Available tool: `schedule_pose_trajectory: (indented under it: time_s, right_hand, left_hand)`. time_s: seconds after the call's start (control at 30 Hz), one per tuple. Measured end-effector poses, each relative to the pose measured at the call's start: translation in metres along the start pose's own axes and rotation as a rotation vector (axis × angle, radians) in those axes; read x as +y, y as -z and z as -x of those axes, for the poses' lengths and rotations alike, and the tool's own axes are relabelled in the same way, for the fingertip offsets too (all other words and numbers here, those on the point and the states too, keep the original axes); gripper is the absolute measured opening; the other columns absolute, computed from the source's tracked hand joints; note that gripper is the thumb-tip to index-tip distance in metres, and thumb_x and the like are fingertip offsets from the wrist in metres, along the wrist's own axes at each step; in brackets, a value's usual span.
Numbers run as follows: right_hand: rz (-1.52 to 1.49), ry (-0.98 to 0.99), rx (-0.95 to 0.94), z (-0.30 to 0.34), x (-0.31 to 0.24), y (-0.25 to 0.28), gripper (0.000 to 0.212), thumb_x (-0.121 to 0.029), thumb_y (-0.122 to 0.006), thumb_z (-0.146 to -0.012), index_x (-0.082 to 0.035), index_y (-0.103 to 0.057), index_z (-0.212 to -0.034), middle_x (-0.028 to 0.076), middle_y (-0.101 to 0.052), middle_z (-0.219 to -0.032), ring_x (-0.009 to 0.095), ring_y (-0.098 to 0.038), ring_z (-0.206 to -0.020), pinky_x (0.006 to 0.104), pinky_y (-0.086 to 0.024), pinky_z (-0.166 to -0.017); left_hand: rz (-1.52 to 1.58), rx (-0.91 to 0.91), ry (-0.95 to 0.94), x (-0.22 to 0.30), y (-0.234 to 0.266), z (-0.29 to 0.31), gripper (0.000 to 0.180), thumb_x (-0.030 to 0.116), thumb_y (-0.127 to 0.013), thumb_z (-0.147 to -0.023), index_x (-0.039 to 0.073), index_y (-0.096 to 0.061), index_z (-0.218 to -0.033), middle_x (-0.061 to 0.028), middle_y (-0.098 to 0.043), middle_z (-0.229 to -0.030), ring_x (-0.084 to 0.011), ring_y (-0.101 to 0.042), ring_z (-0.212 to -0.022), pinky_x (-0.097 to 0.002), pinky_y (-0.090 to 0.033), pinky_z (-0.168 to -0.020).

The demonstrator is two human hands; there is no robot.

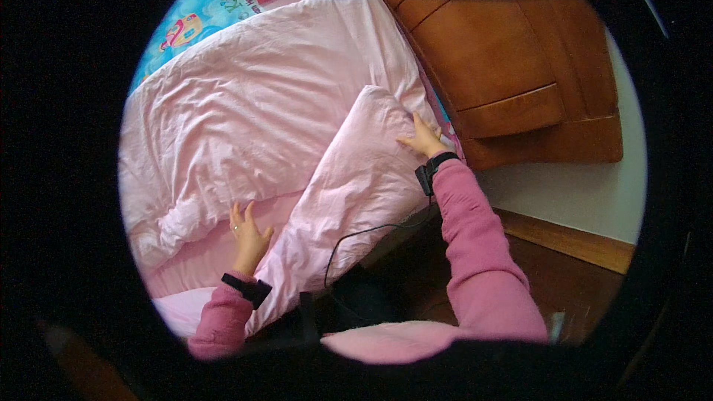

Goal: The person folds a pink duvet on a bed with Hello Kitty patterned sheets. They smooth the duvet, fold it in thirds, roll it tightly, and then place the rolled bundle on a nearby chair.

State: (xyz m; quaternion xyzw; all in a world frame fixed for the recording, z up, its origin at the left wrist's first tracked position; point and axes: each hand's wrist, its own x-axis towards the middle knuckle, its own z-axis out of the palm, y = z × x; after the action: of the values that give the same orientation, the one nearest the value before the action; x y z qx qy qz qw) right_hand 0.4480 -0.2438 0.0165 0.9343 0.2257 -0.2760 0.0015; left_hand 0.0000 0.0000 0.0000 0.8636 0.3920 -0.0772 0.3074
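A softly wrinkled, pale-pink cloth quilt (pixel 252 96) spreads across the middle and left, its near right part a pointed flap. Right stands a brown wooden panel (pixel 505 59); far left, a blue printed sheet (pixel 212 11). The right hand (pixel 423 138), loosely spread, lies at the flap's right edge; the left hand (pixel 250 238), open and empty, is near left. A thin black cable (pixel 371 232) crosses nearby.

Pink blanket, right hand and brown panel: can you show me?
Pink blanket (pixel 260 111), head view: its wrinkled middle.
Right hand (pixel 425 139), head view: back of the hand.
Brown panel (pixel 497 56), head view: its broad face.
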Motion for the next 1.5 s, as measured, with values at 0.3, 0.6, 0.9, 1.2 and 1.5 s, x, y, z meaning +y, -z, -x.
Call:
schedule_pose_trajectory:
  time_s: [0.3, 0.6, 0.9, 1.2, 1.5]
  right_hand:
    - [-0.214, 0.225, 0.106, 0.049, 0.101, -0.033, 0.041, -0.026, -0.075, -0.075, -0.003, -0.063, -0.107, 0.023, -0.067, -0.099, 0.042, -0.062, -0.096, 0.0497, -0.049, -0.081]
    - [-0.062, -0.316, 0.147, 0.128, 0.163, -0.045, 0.037, -0.017, -0.065, -0.079, -0.008, -0.061, -0.115, 0.023, -0.063, -0.110, 0.042, -0.059, -0.104, 0.0486, -0.048, -0.088]
    - [-0.227, 0.112, 0.403, 0.011, 0.112, 0.045, 0.043, -0.015, -0.072, -0.074, -0.004, -0.063, -0.114, 0.020, -0.065, -0.107, 0.036, -0.062, -0.100, 0.0428, -0.050, -0.087]
    - [-0.414, 0.350, 0.137, -0.217, 0.043, 0.118, 0.054, -0.024, -0.074, -0.078, 0.000, -0.059, -0.124, 0.019, -0.064, -0.117, 0.029, -0.063, -0.105, 0.0371, -0.050, -0.091]
    - [-0.713, 0.317, -0.263, -0.354, -0.006, 0.090, 0.078, -0.040, -0.074, -0.081, 0.011, -0.044, -0.132, 0.027, -0.055, -0.128, 0.032, -0.057, -0.116, 0.0389, -0.048, -0.092]
  left_hand:
    - [0.015, 0.055, -0.072, 0.086, -0.007, -0.011, 0.070, 0.023, -0.077, -0.070, 0.009, -0.048, -0.132, -0.0241, -0.031, -0.145, -0.0430, -0.024, -0.137, -0.0521, -0.020, -0.113]
    - [0.024, 0.057, 0.001, 0.058, -0.001, 0.016, 0.069, 0.023, -0.077, -0.070, 0.011, -0.049, -0.132, -0.0223, -0.034, -0.143, -0.0413, -0.028, -0.135, -0.0518, -0.024, -0.111]
    - [0.055, 0.082, 0.037, 0.085, -0.028, 0.010, 0.069, 0.021, -0.077, -0.070, 0.003, -0.048, -0.130, -0.0277, -0.035, -0.140, -0.0439, -0.030, -0.132, -0.0505, -0.027, -0.111]
    - [0.107, 0.125, -0.056, 0.199, -0.104, -0.063, 0.081, 0.018, -0.081, -0.063, 0.007, -0.044, -0.134, -0.0250, -0.031, -0.144, -0.0440, -0.028, -0.134, -0.0509, -0.026, -0.112]
    - [-0.318, -0.148, -0.293, 0.255, -0.146, -0.131, 0.103, 0.024, -0.080, -0.060, 0.027, -0.029, -0.150, -0.0128, -0.015, -0.159, -0.0387, -0.010, -0.146, -0.0630, -0.011, -0.113]
